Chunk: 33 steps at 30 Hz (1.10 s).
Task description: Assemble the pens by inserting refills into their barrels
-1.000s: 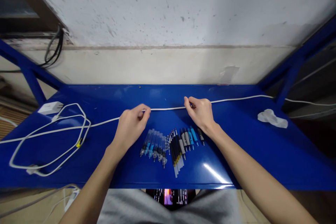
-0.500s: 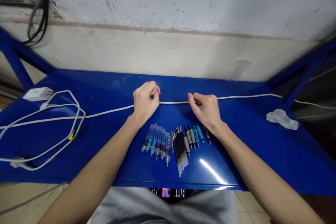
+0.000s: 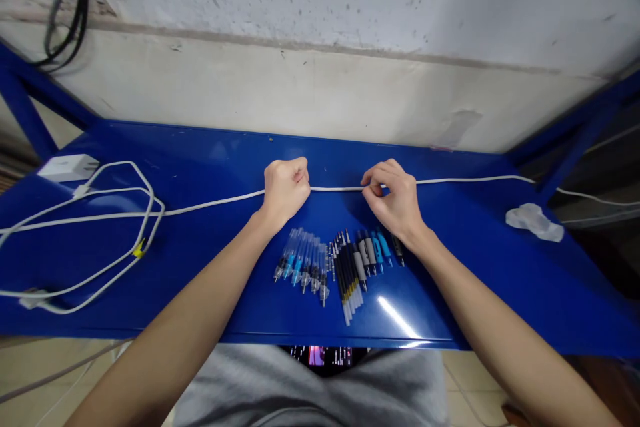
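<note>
My left hand [image 3: 287, 188] is closed, knuckles up, over the white cable [image 3: 335, 189] that runs across the blue tabletop; whether anything is inside its fingers is hidden. To its right, my right hand [image 3: 393, 197] has thumb and fingertips brought together near the same cable, and nothing can be made out between them. Below the hands lie clear pen barrels [image 3: 303, 260] in a row, dark ink refills [image 3: 347, 280] with pale ends, and grey and blue pen grip parts [image 3: 373, 250]. One black part [image 3: 398, 250] rests by my right wrist.
A white charger [image 3: 67, 168] and looped white cable [image 3: 150, 203] lie at the left of the blue table [image 3: 200, 307]. Crumpled clear plastic [image 3: 535, 221] sits at the right. A wall stands behind; a lit screen [image 3: 317, 355] shows below the front edge.
The fingers of my left hand have curled in further. My right hand has turned, its fingertips now meeting the thumb; the dark thing seen in it earlier no longer shows. The view has shifted slightly.
</note>
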{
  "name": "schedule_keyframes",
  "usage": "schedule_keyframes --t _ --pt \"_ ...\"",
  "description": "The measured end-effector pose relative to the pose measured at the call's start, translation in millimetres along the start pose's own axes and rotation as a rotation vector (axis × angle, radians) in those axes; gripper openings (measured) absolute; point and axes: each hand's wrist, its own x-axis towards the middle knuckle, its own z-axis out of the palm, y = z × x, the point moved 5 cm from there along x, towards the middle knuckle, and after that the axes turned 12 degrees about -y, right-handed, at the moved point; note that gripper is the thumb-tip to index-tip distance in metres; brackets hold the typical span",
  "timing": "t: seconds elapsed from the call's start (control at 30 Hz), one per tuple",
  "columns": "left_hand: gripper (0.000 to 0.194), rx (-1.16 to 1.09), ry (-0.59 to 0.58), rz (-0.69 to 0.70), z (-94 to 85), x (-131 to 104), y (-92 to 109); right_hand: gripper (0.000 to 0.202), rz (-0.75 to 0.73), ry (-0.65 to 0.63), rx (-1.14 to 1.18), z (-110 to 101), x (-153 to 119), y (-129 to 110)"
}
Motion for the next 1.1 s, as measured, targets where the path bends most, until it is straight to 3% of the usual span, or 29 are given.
schedule_keyframes --t 0.17,0.3,0.5,0.9,1.1 --pt "0.031 -0.050 -0.013 0.002 1.0 1 -3 0.034 0.047 -0.042 0.095 5 -4 5" --pt "0.029 -0.035 -0.067 0.022 2.2 2 -2 0.032 0.140 0.011 0.235 6 -8 15" --pt "0.027 -0.009 -0.111 0.007 2.5 2 0 0.026 0.161 0.126 0.405 0 -8 19" --pt "0.033 -0.006 -0.109 -0.039 2.7 2 0 0.032 0.191 0.090 0.162 -3 -6 10" --pt "0.035 0.018 -0.099 -0.081 0.5 3 1 0.028 0.194 0.074 0.197 0 -7 10"
